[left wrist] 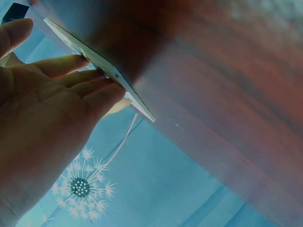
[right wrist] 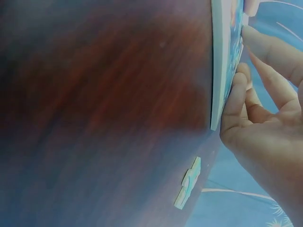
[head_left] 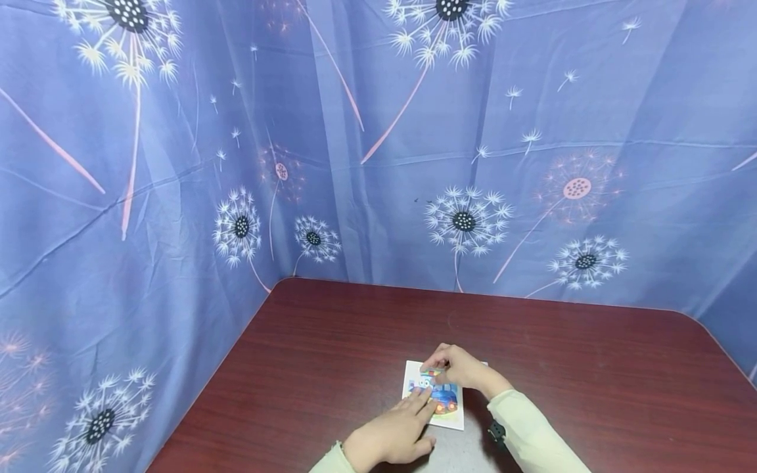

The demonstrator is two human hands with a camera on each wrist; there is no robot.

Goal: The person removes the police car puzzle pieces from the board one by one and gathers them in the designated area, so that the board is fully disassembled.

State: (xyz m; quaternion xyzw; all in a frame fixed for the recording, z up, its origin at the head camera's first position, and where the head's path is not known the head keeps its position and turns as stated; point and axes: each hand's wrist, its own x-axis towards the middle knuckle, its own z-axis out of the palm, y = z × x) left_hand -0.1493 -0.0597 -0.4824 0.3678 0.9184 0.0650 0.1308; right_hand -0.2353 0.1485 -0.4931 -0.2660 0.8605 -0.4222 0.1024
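Observation:
A small white-bordered picture puzzle board lies on the table, showing a blue cartoon vehicle with eyes and red-orange wheels. My left hand rests its extended fingers on the board's near left part; in the left wrist view, the fingertips meet its face. Over the far part, my right hand bends down, thumb and fingers spread around a small colourful puzzle piece and pinching it at the board's surface. The right wrist view has the thumb close against the board's face, partly hiding the piece.
A loose interlocking puzzle piece lies on the tabletop beyond the board, mostly hidden behind the right hand in the head view. The dark red wooden table has blue dandelion-print curtains along its back and left side.

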